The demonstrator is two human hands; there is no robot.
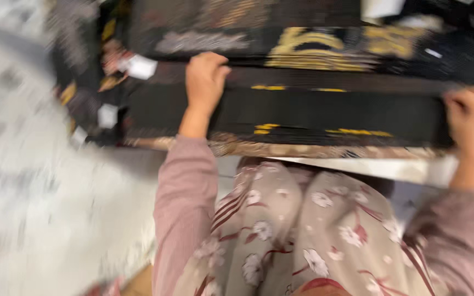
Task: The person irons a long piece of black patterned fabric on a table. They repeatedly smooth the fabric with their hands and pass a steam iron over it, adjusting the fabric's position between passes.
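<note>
A stack of folded black cloth (325,112) with yellow markings lies across the near edge of a work surface, its long axis running left to right in front of the person. The left hand (205,79) grips the stack's far edge near its left end, fingers curled together over the cloth. The right hand (472,112) clamps the right end, fingers closed on it. Behind lie more dark fabrics (281,33) with gold patterns and small white tags (140,67). Below, a floral garment (303,230) covers the lap; everything is motion-blurred.
</note>
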